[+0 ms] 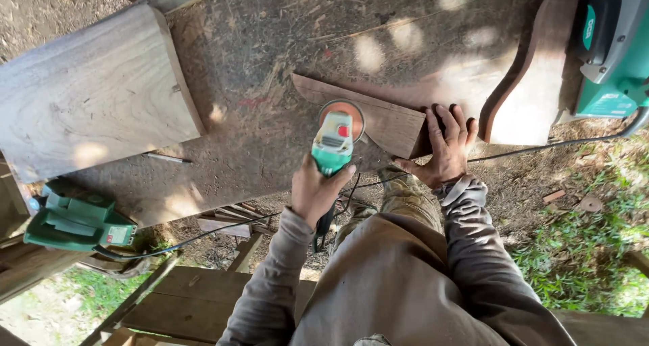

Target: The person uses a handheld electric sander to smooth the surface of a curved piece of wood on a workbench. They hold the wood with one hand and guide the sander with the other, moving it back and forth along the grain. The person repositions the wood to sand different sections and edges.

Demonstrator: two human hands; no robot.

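On dusty workbench (257,136) (outdoors, grass nearby): left hand (318,190) grips grinder (332,146), right hand (446,146) flat, pinning board (378,116).

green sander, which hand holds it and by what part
The left hand grips the green sander by its rear body; the right hand presses flat on the wooden piece.

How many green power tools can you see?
3. The sander is in the left hand, on the small board. One green tool lies at lower left, another at top right. More may be out of view.
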